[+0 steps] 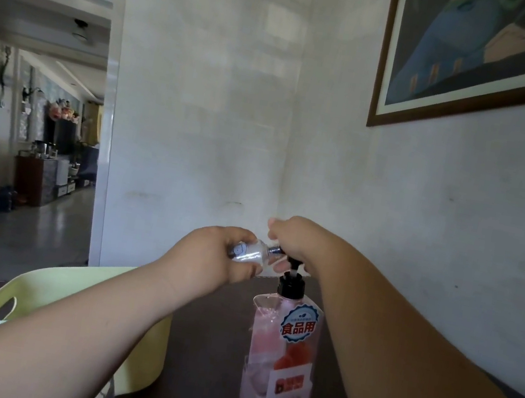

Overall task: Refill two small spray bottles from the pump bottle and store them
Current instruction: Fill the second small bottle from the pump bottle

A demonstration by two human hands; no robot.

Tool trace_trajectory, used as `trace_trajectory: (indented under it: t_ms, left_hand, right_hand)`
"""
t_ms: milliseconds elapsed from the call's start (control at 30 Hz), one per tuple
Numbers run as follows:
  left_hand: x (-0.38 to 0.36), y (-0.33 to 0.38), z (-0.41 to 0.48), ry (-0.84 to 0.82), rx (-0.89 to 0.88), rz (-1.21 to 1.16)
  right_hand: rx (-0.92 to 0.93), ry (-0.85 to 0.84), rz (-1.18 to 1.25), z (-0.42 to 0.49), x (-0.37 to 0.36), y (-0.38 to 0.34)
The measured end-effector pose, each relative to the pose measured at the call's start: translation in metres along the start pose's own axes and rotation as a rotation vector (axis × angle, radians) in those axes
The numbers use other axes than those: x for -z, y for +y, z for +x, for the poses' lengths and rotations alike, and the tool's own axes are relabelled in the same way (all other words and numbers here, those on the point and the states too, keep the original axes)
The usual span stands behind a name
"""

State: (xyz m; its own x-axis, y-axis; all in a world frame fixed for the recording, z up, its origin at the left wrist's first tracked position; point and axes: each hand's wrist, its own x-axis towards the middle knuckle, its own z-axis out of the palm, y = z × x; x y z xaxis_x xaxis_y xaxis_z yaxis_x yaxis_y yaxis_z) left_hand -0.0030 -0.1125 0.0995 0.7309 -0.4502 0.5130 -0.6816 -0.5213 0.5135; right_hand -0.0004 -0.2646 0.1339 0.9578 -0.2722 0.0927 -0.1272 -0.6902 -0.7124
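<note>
A tall clear pump bottle (281, 358) with pink liquid, a black pump and a blue-and-red label stands on the dark table. My left hand (209, 259) grips a small clear spray bottle (250, 253), held sideways with its silver neck at the pump's nozzle. Over the black pump head sits my right hand (296, 239), fingers curled round it. The second small bottle is out of sight.
A pale yellow plastic basket (40, 293) with a handle cutout sits on the dark table (212, 346) under my left forearm. A white wall stands close behind, with a framed picture (485, 62) at upper right. A doorway at the left opens into another room.
</note>
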Motion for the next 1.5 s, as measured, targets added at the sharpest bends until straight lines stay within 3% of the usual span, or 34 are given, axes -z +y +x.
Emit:
trace_trajectory:
  t_ms: [567,800,967,1267,1500]
  left_hand:
    - [-0.008,-0.003,-0.004,-0.038,0.027,0.013]
    - [0.0,-0.001,0.001,-0.007,0.046,0.038]
    - [0.004,0.002,0.005,0.016,0.025,0.072]
    - [-0.002,-0.005,0.003,0.01,0.024,-0.003]
    - [-0.016,-0.013,-0.006,0.007,0.037,-0.053]
  right_hand:
    - [-0.022,-0.03,-0.035,0.001,-0.014,0.006]
    - [-0.074,-0.076,0.189,-0.002,-0.004,-0.003]
    - [-0.055,-0.113,0.213,-0.007,0.003,-0.011]
    - [-0.062,-0.085,0.149,-0.002,-0.003,-0.004]
    - [0.034,0.005,-0.107,0.001,-0.014,0.008]
